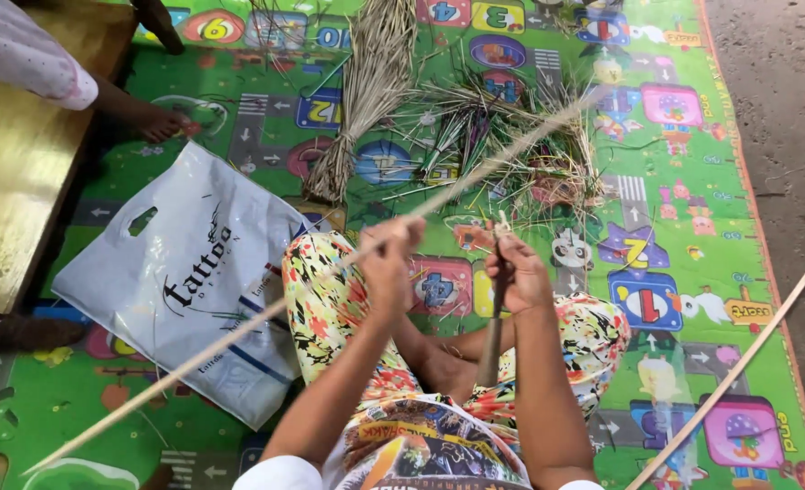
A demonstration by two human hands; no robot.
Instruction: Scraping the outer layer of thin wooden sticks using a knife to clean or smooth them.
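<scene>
Seated cross-legged on a bright play mat [692, 272], mid-way through stripping or splitting a long pale cane strip [239, 331], judging by the pose. Left hand [390, 263] pinching the strip, fingers [402, 231] closed tight around it where it crosses above the knee; right hand [518, 272] wrapped around the handle of a dark knife [493, 336], held upright just beside the left hand. Strip running diagonally from the lower left of the mat, through the left fingers, on up toward a heap of shavings [511, 145] and a tied bundle of dry grass [366, 91]. Next move likely calling for a steady pull with the blade kept clear of the fingertips. White plastic bag [185, 272] lying flat to the left; a second strip [738, 363] off to the right.
</scene>
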